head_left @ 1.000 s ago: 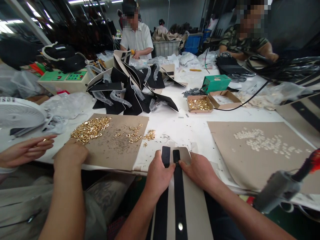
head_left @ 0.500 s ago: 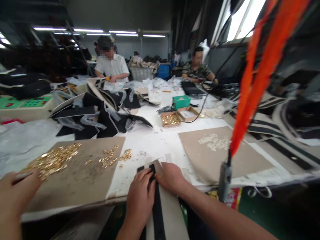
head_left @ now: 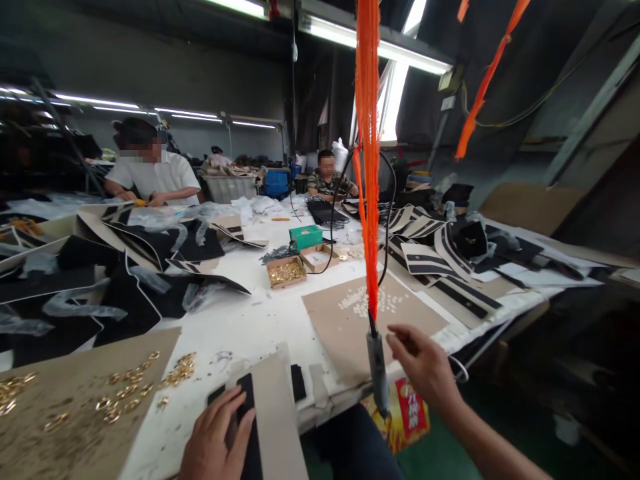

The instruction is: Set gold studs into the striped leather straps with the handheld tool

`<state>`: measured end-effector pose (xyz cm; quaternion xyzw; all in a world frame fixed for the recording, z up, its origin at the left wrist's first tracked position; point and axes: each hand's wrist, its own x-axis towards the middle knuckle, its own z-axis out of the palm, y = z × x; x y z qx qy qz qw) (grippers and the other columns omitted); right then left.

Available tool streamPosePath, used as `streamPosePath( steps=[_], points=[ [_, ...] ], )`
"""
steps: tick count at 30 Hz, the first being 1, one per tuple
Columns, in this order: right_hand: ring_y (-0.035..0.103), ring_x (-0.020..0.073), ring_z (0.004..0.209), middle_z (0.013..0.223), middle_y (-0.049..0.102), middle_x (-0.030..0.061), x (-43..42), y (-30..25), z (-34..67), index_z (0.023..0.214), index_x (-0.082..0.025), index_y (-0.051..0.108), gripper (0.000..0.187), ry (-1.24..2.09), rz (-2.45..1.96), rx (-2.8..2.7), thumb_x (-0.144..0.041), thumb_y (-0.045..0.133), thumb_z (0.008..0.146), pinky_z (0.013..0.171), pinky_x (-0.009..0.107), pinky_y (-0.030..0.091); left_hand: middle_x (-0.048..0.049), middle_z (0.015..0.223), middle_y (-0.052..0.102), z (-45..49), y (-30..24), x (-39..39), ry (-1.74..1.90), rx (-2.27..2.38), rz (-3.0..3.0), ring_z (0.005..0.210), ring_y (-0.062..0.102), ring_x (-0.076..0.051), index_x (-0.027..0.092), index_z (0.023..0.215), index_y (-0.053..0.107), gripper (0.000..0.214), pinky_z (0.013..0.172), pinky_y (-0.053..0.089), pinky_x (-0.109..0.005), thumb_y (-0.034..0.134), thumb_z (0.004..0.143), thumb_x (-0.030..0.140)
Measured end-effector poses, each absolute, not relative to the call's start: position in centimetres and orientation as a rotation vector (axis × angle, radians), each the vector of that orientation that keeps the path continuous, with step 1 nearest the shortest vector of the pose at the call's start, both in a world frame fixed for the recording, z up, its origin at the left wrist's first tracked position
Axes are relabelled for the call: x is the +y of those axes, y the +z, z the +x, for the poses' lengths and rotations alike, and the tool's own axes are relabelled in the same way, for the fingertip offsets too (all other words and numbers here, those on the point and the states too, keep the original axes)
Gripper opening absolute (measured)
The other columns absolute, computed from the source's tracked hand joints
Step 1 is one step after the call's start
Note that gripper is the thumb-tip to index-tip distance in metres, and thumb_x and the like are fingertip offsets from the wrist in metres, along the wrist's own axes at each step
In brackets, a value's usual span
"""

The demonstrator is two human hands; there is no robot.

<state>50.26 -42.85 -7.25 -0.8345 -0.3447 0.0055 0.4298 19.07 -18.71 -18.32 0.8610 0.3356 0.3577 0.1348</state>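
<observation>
My left hand [head_left: 217,433] lies with fingers spread on a beige panel [head_left: 277,420] with black strips, which sits at the table's front edge. My right hand [head_left: 425,363] is off the panel, its fingers loosely bent and apart, with nothing visible in them. Just left of it hangs a slim grey hand tool [head_left: 377,373] on orange cords [head_left: 367,167]; a small gap shows between hand and tool. Beyond that hand, small white pieces [head_left: 363,301] are scattered over a brown sheet [head_left: 335,340]. Gold-coloured metal rings [head_left: 130,387] are strewn left of my left hand.
An open box of gold pieces [head_left: 286,272] stands mid-table beside a green box [head_left: 306,237]. Black-and-beige panels [head_left: 150,260] are heaped at left, more striped panels [head_left: 430,260] at right. Two people work across the table. A black cable [head_left: 333,220] loops near the orange cords.
My right hand has left the panel and moved right, close to the hanging tool. My left hand stays on the panel. The view has swung right; another person's hand at left has gone out of sight.
</observation>
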Motion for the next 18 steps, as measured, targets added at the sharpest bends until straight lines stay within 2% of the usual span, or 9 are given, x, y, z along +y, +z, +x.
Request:
streamPosePath(
  steps=[3, 9, 18],
  points=[
    [0.07, 0.0308, 0.082, 0.09, 0.074, 0.0108, -42.7, -7.8, 57.9, 0.106, -0.021, 0.072, 0.033, -0.022, -2.236, -0.823, -0.043, 0.049, 0.095, 0.079, 0.043, 0.053, -0.0074, 0.122, 0.074, 19.1, -18.5, -18.4, 1.066, 0.965, 2.5, 0.115, 0.069, -0.031, 0.025, 0.109, 0.072, 0.039, 0.101, 0.057, -0.053, 0.057, 0.092, 0.057],
    [0.07, 0.0288, 0.095, 0.098, 0.077, 0.0105, -40.1, -10.0, 64.2, 0.097, -0.019, 0.078, 0.027, 0.041, -2.407, -0.973, -0.028, 0.053, 0.09, 0.085, 0.038, 0.048, -0.0079, 0.122, 0.073, 19.1, -18.6, -18.7, 1.084, 0.979, 2.456, 0.116, 0.069, -0.031, 0.026, 0.108, 0.072, 0.038, 0.101, 0.058, -0.052, 0.058, 0.092, 0.057],
    [0.069, 0.0237, 0.089, 0.095, 0.077, 0.0098, -38.9, -11.7, 68.1, 0.092, -0.017, 0.079, 0.024, 0.134, -2.681, -1.061, -0.028, 0.058, 0.089, 0.075, 0.03, 0.044, -0.0079, 0.124, 0.073, 19.2, -18.8, -18.9, 1.049, 0.999, 2.409, 0.117, 0.067, -0.031, 0.026, 0.11, 0.073, 0.039, 0.103, 0.055, -0.053, 0.06, 0.091, 0.058]
  ],
)
